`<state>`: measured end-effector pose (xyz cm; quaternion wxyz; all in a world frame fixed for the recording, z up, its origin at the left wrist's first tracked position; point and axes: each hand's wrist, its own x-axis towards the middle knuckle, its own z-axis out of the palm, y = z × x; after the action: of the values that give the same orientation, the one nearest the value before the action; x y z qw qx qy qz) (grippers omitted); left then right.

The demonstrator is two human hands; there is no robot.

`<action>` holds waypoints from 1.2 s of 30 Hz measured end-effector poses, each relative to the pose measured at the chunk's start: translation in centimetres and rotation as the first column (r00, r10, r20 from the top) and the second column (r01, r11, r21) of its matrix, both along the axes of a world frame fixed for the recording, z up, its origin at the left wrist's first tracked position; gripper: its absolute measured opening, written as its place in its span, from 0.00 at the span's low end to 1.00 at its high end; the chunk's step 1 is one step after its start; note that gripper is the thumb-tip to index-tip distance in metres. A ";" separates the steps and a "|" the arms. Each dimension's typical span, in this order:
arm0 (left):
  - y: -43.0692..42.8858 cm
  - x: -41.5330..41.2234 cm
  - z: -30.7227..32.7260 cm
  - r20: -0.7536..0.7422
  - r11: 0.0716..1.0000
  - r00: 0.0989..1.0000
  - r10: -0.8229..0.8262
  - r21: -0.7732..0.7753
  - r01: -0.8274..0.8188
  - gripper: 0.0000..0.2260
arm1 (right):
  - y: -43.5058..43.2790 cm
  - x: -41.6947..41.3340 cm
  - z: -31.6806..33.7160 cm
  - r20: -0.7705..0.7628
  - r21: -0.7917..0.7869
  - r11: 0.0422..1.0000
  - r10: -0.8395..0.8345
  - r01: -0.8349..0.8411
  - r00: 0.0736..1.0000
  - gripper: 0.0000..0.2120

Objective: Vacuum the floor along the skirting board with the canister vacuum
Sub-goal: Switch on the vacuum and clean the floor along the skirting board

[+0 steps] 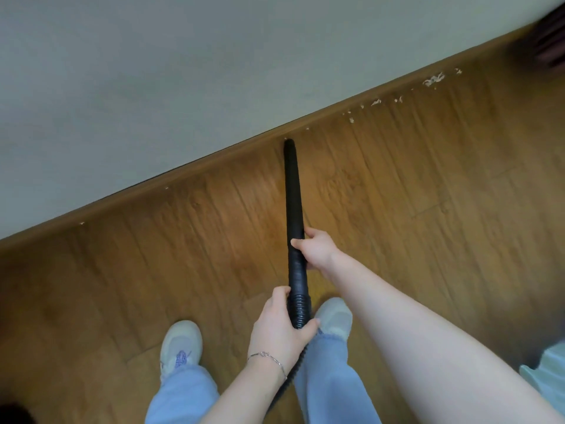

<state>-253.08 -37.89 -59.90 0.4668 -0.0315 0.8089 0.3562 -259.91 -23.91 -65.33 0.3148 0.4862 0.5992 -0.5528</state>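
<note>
A black vacuum wand (293,191) points away from me, its tip touching the floor at the foot of the brown skirting board (214,159). My right hand (315,247) grips the wand's lower part. My left hand (279,327) is closed around the ribbed hose (299,310) just behind it. White scraps of debris (434,79) lie along the skirting board to the right of the tip, with a few small specks (82,223) to the left. The canister itself is out of view.
Wooden plank floor (397,209) runs below a pale wall (153,71). My two feet in white shoes (180,344) stand close behind the wand. A dark blurred object (550,47) sits at the top right, and a pale green thing (547,371) at the right edge.
</note>
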 end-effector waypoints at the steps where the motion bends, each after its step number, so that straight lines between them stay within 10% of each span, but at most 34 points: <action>1: 0.7 0.1 0.1 -0.007 1.000 1.000 0.019 -0.008 -0.019 0.24 | 0.5 -0.2 0.1 -0.002 -0.012 1.000 0.023 -0.023 1.000 0.26; 12: 4.5 2.0 -0.3 0.025 0.995 0.997 0.075 -0.062 -0.073 0.29 | 3.3 0.7 -0.2 -0.031 -0.023 0.981 0.190 -0.191 0.981 0.22; 36: 2.6 -1.0 -1.0 -0.015 0.996 0.996 -0.084 -0.034 0.083 0.29 | 2.2 -0.3 -1.4 0.008 -0.024 0.995 -0.100 0.101 0.995 0.22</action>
<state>-254.04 -35.34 -60.88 0.4741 -0.0024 0.8190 0.3232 -260.23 -21.68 -66.74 0.2946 0.5136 0.5660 -0.5736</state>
